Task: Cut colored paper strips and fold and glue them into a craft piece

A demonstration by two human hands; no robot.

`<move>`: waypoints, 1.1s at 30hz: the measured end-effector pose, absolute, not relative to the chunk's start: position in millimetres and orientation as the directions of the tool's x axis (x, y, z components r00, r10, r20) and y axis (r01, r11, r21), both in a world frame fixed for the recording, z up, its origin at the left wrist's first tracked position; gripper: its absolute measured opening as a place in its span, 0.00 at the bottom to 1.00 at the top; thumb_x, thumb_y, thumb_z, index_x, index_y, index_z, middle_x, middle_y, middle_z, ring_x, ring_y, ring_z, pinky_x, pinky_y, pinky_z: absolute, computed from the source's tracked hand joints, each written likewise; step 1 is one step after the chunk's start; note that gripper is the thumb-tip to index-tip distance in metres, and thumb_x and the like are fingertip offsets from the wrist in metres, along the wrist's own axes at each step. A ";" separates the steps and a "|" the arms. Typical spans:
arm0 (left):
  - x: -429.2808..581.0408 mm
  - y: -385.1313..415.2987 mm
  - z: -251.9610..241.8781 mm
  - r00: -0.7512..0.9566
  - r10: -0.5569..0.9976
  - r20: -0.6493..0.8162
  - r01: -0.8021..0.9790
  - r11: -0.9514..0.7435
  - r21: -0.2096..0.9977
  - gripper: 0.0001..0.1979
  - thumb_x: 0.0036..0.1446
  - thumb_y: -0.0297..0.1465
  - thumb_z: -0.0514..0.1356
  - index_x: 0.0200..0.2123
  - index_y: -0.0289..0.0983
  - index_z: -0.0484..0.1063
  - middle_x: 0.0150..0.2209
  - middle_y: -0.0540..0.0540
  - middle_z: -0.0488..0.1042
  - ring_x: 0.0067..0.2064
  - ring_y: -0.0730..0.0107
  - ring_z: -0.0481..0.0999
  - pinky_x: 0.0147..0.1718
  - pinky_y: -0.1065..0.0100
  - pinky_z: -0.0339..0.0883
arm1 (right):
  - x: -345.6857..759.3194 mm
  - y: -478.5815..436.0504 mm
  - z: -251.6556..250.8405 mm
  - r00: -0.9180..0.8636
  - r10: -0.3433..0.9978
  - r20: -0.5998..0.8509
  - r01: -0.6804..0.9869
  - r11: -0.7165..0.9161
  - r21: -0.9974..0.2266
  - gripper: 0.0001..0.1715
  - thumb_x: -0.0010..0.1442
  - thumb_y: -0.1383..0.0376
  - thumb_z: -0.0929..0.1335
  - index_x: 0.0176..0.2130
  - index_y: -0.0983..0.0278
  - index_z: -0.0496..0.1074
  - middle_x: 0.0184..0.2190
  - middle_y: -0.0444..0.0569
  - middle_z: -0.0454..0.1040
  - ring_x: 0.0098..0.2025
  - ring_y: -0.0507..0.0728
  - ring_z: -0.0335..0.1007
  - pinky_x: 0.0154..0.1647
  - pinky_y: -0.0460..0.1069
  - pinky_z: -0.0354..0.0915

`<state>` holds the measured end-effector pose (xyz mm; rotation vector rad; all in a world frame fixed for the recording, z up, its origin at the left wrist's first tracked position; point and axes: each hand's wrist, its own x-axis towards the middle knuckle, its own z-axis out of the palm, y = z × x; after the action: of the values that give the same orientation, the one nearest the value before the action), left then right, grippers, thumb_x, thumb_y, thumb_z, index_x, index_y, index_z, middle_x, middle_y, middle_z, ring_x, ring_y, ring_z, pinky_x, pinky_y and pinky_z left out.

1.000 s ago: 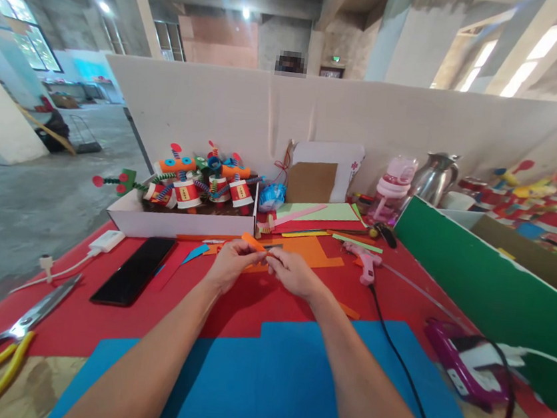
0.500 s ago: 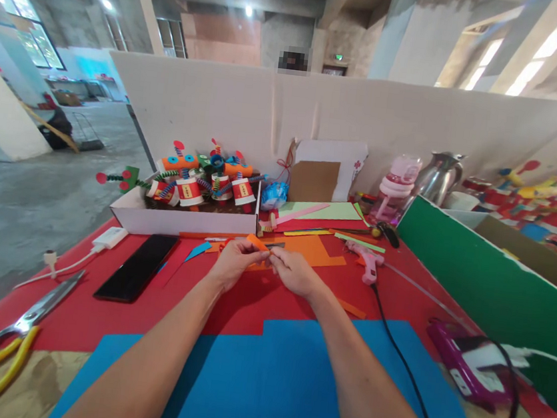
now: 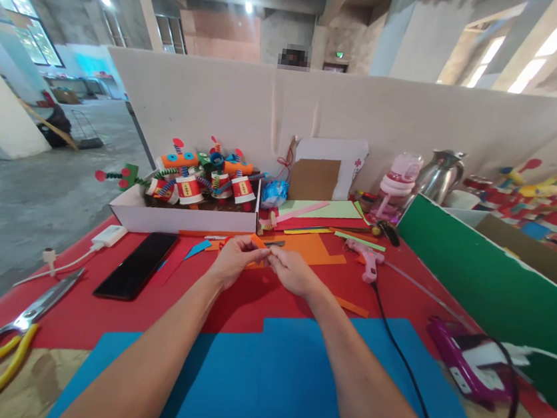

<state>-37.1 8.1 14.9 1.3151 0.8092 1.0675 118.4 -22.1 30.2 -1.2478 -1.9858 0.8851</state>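
My left hand (image 3: 237, 256) and my right hand (image 3: 292, 268) meet above the middle of the red table covering. Between their fingertips is a small piece of orange paper (image 3: 257, 241), its upper end poking out past my left thumb. Both hands are closed in a pinch on it; the fingers hide most of the piece. Behind the hands lie cut sheets of orange paper (image 3: 311, 248). Red handles, perhaps of scissors, show partly beside my left hand. Under my forearms lies blue card (image 3: 260, 368).
At the left are a black phone (image 3: 136, 265) and large shears (image 3: 27, 321). A white box (image 3: 181, 222) holds several paper-cup figures. A pink glue gun (image 3: 369, 263) with a black cord lies right, near a purple device (image 3: 466, 365) and a green-sided box (image 3: 446, 282).
The orange piece has turned slightly in my fingers, its top end now more upright. Both hands stay nearly in the same place.
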 end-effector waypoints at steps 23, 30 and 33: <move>-37.7 6.6 16.2 0.351 0.931 0.095 -0.139 -0.049 0.989 0.13 0.38 0.37 0.71 0.23 0.35 0.73 0.21 0.51 0.72 0.24 0.76 0.68 0.27 0.72 0.61 | 119.4 -23.1 31.3 -0.335 0.937 0.102 0.560 0.285 -0.778 0.09 0.61 0.70 0.60 0.30 0.63 0.64 0.27 0.44 0.68 0.31 0.52 0.63 0.34 0.46 0.56; -41.7 7.1 18.0 0.423 0.901 0.097 -0.127 -0.047 0.991 0.14 0.39 0.38 0.70 0.23 0.35 0.72 0.22 0.50 0.73 0.25 0.74 0.69 0.28 0.71 0.63 | 120.4 -20.7 27.7 -0.357 0.929 0.098 0.537 0.290 -0.792 0.14 0.63 0.68 0.58 0.26 0.63 0.62 0.23 0.42 0.65 0.27 0.51 0.59 0.31 0.46 0.54; -39.0 5.6 19.6 0.359 0.929 0.089 -0.116 -0.051 0.992 0.14 0.38 0.38 0.70 0.21 0.35 0.72 0.20 0.50 0.71 0.24 0.76 0.66 0.27 0.72 0.61 | 119.3 -19.7 26.1 -0.326 0.938 0.117 0.584 0.297 -0.756 0.11 0.63 0.69 0.58 0.29 0.63 0.64 0.24 0.43 0.66 0.28 0.51 0.60 0.31 0.46 0.54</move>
<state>-39.0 5.6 19.6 1.3367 0.8232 1.0281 119.3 -19.7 26.1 -1.3506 -2.0131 0.8291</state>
